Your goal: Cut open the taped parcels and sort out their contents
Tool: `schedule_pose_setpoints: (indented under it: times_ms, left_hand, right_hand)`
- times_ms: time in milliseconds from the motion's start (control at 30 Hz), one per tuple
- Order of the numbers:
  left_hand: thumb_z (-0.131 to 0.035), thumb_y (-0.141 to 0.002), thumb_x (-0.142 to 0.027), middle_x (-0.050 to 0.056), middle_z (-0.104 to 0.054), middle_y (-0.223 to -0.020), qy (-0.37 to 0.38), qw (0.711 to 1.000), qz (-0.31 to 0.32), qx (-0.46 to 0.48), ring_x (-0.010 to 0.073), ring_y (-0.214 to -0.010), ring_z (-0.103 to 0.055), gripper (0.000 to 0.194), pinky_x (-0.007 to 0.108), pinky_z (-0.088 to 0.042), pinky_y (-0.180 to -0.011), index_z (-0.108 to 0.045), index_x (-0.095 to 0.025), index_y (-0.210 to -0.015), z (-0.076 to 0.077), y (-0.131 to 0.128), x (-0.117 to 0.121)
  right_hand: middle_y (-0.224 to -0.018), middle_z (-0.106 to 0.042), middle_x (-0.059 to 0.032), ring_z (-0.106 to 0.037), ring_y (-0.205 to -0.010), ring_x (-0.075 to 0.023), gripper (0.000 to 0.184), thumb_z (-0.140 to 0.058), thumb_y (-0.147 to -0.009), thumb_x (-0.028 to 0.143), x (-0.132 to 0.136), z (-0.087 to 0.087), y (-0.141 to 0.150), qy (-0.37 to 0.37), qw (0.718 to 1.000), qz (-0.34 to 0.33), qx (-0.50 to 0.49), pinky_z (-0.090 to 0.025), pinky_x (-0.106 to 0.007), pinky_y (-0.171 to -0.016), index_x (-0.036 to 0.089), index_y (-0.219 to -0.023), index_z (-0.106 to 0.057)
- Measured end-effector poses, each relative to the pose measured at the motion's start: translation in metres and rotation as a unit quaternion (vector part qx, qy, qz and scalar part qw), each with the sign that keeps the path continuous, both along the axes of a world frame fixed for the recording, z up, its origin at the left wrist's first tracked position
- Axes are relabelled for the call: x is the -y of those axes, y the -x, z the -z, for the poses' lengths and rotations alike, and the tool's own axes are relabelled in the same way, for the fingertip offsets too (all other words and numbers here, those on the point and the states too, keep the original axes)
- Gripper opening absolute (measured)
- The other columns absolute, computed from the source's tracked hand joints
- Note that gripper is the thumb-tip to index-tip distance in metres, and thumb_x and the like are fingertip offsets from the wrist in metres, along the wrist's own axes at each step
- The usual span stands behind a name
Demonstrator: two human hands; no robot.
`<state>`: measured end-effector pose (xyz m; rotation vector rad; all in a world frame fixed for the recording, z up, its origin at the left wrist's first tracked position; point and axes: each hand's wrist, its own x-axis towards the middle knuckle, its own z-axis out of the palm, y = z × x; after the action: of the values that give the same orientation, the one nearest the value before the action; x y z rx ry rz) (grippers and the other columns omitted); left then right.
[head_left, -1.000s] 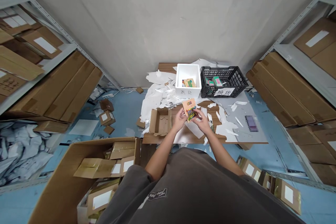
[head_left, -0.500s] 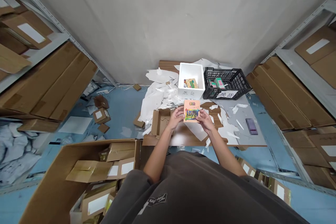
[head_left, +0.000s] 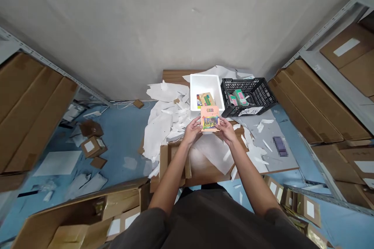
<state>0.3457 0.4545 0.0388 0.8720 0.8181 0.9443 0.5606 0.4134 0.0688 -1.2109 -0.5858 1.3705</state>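
Note:
A small orange card pack [head_left: 209, 118] with a colourful picture on its front is held upright between both hands, over the wooden table [head_left: 204, 167]. My left hand [head_left: 192, 131] grips its left edge with fingers curled. My right hand [head_left: 226, 129] grips its right edge the same way. Just behind the pack stands a white foam box [head_left: 206, 85] with a few colourful packs inside. To the right of that box sits a black plastic crate [head_left: 248, 91] holding green packs.
Torn white paper [head_left: 163, 124] litters the table and the blue floor. An open small carton [head_left: 172, 159] lies by my left forearm. A big open cardboard box [head_left: 84, 218] with labelled cartons stands at lower left. Metal shelves with brown cartons [head_left: 309, 101] flank both sides.
Both hands have lifted the pack forward, closer to the white foam box, and turned its picture side squarely up. The view has shifted, so the table appears nearer.

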Motion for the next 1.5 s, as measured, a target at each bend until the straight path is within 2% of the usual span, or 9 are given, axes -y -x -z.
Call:
schedule_pose_setpoints:
  times_ms: [367, 500, 600, 700, 800, 1000, 1133, 1333, 1500]
  left_hand:
    - [-0.087, -0.084, -0.045, 0.011, -0.073, -0.136, -0.012, 0.994, -0.089, -0.055, 0.0244, -0.114, -0.074, 0.079, 0.036, -0.062, -0.094, -0.062, -0.023, -0.156, 0.025, -0.074, -0.152]
    - [-0.084, -0.088, -0.044, 0.015, -0.067, -0.149, -0.023, 0.986, -0.121, -0.111, 0.0321, -0.135, -0.066, 0.074, 0.046, -0.056, -0.111, -0.062, -0.024, -0.156, 0.034, -0.090, -0.185]
    - [-0.084, -0.089, -0.041, 0.015, -0.059, -0.162, -0.025, 0.965, -0.173, -0.196, 0.0351, -0.149, -0.054, 0.068, 0.049, -0.051, -0.119, -0.064, -0.027, -0.152, 0.041, -0.092, -0.190]
    - [-0.084, -0.090, -0.042, 0.015, -0.061, -0.159, -0.030, 0.958, -0.181, -0.219, 0.0332, -0.145, -0.058, 0.061, 0.049, -0.052, -0.118, -0.066, -0.027, -0.147, 0.047, -0.088, -0.180]
    - [-0.085, -0.088, -0.042, 0.016, -0.066, -0.151, -0.034, 0.966, -0.161, -0.200, 0.0308, -0.133, -0.067, 0.058, 0.048, -0.054, -0.114, -0.069, -0.026, -0.141, 0.047, -0.083, -0.162]
    - [-0.088, -0.083, -0.040, 0.014, -0.066, -0.152, -0.047, 0.975, -0.144, -0.160, 0.0310, -0.130, -0.069, 0.060, 0.046, -0.056, -0.111, -0.070, -0.026, -0.139, 0.028, -0.064, -0.114]
    - [-0.086, -0.085, -0.041, 0.011, -0.065, -0.153, -0.070, 0.978, -0.135, -0.146, 0.0313, -0.133, -0.067, 0.060, 0.046, -0.055, -0.110, -0.070, -0.029, -0.141, 0.021, -0.040, -0.072]
    - [-0.086, -0.084, -0.038, 0.015, -0.064, -0.154, -0.049, 0.982, -0.086, -0.161, 0.0301, -0.127, -0.069, 0.060, 0.047, -0.054, -0.111, -0.070, -0.025, -0.140, 0.042, -0.015, 0.000]
    - [-0.088, -0.081, -0.037, 0.015, -0.063, -0.152, -0.007, 0.985, -0.041, -0.168, 0.0292, -0.127, -0.067, 0.061, 0.046, -0.053, -0.110, -0.071, -0.024, -0.138, 0.073, -0.018, 0.061]
  right_hand:
    - [-0.112, -0.081, -0.0055, -0.077, -0.099, -0.0274, 0.068, -0.097, -0.062, 0.039, -0.177, 0.033, -0.065, -0.025, 0.999, -0.036, -0.002, -0.063, -0.036, -0.079, 0.028, -0.124, -0.073]
    - [-0.126, -0.078, -0.0110, -0.075, -0.110, -0.0311, 0.072, -0.090, -0.067, 0.052, -0.213, 0.057, -0.082, 0.002, 0.995, -0.025, 0.092, -0.064, -0.042, -0.088, 0.027, -0.133, -0.073]
    - [-0.137, -0.073, -0.0168, -0.070, -0.124, -0.0351, 0.079, -0.088, -0.068, 0.059, -0.217, 0.079, -0.092, 0.024, 0.977, 0.005, 0.210, -0.059, -0.048, -0.102, 0.023, -0.137, -0.073]
    - [-0.134, -0.074, -0.0175, -0.071, -0.122, -0.0341, 0.077, -0.087, -0.068, 0.059, -0.203, 0.093, -0.094, 0.006, 0.974, 0.011, 0.225, -0.058, -0.048, -0.104, 0.023, -0.135, -0.074]
    - [-0.123, -0.077, -0.0141, -0.074, -0.111, -0.0302, 0.070, -0.088, -0.067, 0.054, -0.184, 0.091, -0.085, -0.006, 0.982, 0.028, 0.186, -0.060, -0.045, -0.097, 0.023, -0.128, -0.075]
    - [-0.116, -0.078, -0.0109, -0.074, -0.103, -0.0271, 0.062, -0.088, -0.064, 0.052, -0.138, 0.054, -0.051, -0.020, 0.980, 0.059, 0.188, -0.061, -0.042, -0.090, 0.023, -0.118, -0.076]
    - [-0.118, -0.077, -0.0117, -0.073, -0.102, -0.0270, 0.060, -0.087, -0.065, 0.051, -0.089, 0.033, -0.027, -0.037, 0.979, 0.079, 0.184, -0.061, -0.039, -0.082, 0.023, -0.117, -0.076]
    - [-0.121, -0.078, -0.0146, -0.072, -0.105, -0.0298, 0.063, -0.088, -0.063, 0.047, 0.007, 0.035, 0.008, 0.024, 0.978, 0.110, 0.177, -0.061, -0.039, -0.079, 0.023, -0.120, -0.075]
    - [-0.120, -0.078, -0.0091, -0.071, -0.105, -0.0261, 0.062, -0.084, -0.066, 0.049, 0.067, 0.067, 0.009, 0.066, 0.971, 0.100, 0.207, -0.061, -0.038, -0.083, 0.025, -0.123, -0.075]
